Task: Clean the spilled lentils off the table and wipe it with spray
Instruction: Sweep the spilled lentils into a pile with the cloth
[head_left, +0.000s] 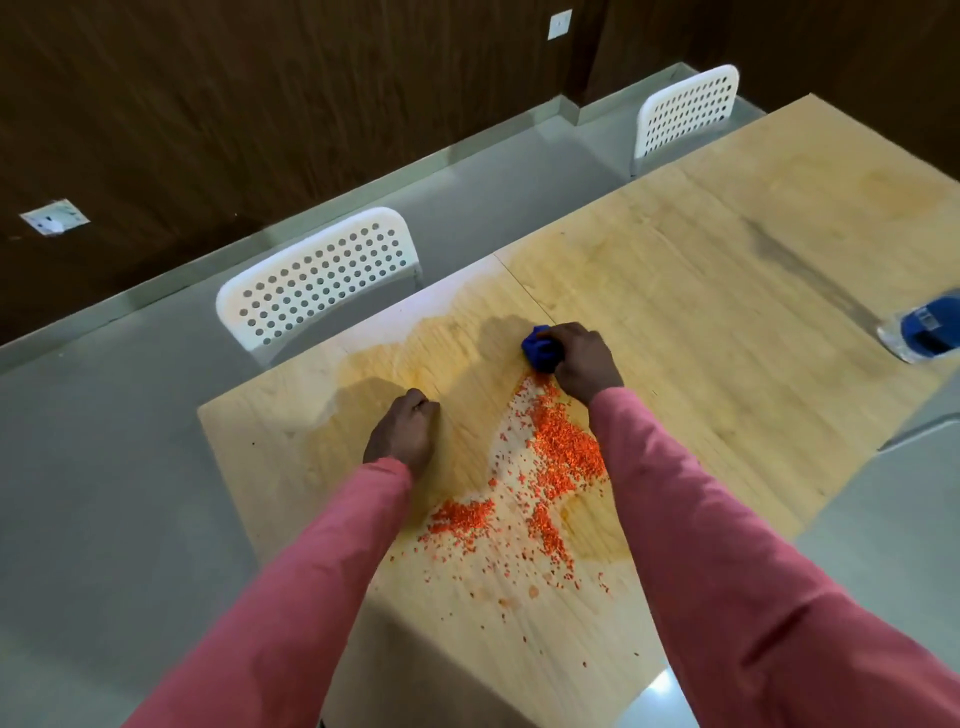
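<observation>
— Looking at the right hand (582, 361): what has it got?

— A crumpled blue cloth (541, 349), bunched in curled fingers and pressed onto the pale wooden table (727, 322). The cloth pokes out on the hand's left, far side.

— And the scattered orange-red lentils (550, 467)?

— They lie on the near side of that cloth, starting right at its near edge. The spill runs as a long band from the cloth toward the near edge of the table, thick just beside the right pink sleeve (727, 545), with a second clump branching off to the left and loose grains thinning out nearer still.

— So which way would a sweep go?

— My guess: toward the person, along the band's long axis, since the cloth sits at its far end. That would gather the grains at the near edge.

— The left hand (402, 431)?

— Clenched in a loose fist, holding nothing that I can see, resting on the table left of the spill. It's close to the left clump, yet the right hand is the one touching the heap.

— Any spray?

— A clear bottle with a blue label (924, 332) lies at the far right edge, well apart from both hands; I can't tell what kind it is.
</observation>
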